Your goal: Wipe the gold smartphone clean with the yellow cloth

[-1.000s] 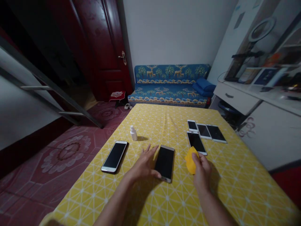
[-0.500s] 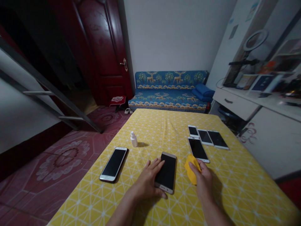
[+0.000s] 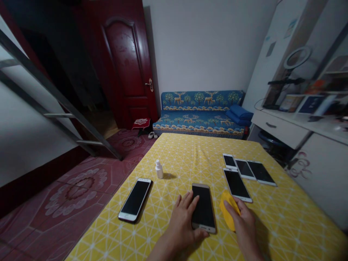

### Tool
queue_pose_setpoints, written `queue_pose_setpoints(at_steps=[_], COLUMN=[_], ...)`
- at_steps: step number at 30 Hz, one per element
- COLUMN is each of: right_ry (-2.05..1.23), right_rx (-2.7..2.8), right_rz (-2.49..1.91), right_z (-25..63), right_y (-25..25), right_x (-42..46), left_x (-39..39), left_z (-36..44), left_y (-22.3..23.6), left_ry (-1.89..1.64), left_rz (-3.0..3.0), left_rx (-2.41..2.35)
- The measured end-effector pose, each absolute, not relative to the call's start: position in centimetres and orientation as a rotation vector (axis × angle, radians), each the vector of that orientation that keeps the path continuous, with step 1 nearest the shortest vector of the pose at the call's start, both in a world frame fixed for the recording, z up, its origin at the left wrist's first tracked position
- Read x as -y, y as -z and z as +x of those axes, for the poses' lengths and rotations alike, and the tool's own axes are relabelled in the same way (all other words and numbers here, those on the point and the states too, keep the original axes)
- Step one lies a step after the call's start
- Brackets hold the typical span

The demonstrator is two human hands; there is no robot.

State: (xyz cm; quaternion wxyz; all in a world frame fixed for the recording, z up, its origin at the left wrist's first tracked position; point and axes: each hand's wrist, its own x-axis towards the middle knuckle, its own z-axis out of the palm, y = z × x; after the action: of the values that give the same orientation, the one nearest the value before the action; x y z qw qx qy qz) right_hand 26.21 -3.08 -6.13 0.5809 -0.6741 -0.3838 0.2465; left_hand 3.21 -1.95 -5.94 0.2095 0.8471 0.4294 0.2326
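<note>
"Clamped on what?"
"On a yellow cloth (image 3: 227, 212), in the right grip (image 3: 245, 222); with fingers parted in the left grip (image 3: 182, 220), laid over the left edge of the gold phone (image 3: 204, 208)."
"Changed since a second ago?"
"Lowered from raised, so probably steadying the phone better."
"Lying where?"
"Flat on the bench (image 3: 185, 156), just left of the cloth."

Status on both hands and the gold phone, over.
Left hand on gold phone, at its left edge. Right hand gripping yellow cloth, right of phone. Phone flat, face-up, partly hidden by left hand.
</note>
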Motion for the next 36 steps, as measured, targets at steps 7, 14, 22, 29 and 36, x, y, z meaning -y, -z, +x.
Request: queue_pose_setpoints(at_steps=[7, 14, 22, 29, 36], right_ry=[-0.698, -0.709, -0.81, -0.437, -0.16], right_rx=[0.881, 0.902, 0.864, 1.218, 1.865], right_rz=[-1.607, -1.591, -1.602, -1.599, -1.582], right_z=[26.7, 27.3, 27.7, 29.0, 27.7], right_y=[6.4, 7.8, 6.2, 3.2, 3.0], right_x=[2.9, 2.5, 1.8, -1.6, -4.6], left_x=[1.6, 1.7, 1.5, 1.3, 1.3], left_z=[2.8, 2.5, 2.5, 2.8, 3.0], left_y=[6.4, 6.7, 7.1, 6.0, 5.6], left_ry=[-0.659, -0.678, -0.72, -0.673, -0.66], left_rz=[2.35, 2.36, 2.375, 2.366, 2.337], left_rx=[-1.18, -1.174, -1.168, -1.144, -1.188])
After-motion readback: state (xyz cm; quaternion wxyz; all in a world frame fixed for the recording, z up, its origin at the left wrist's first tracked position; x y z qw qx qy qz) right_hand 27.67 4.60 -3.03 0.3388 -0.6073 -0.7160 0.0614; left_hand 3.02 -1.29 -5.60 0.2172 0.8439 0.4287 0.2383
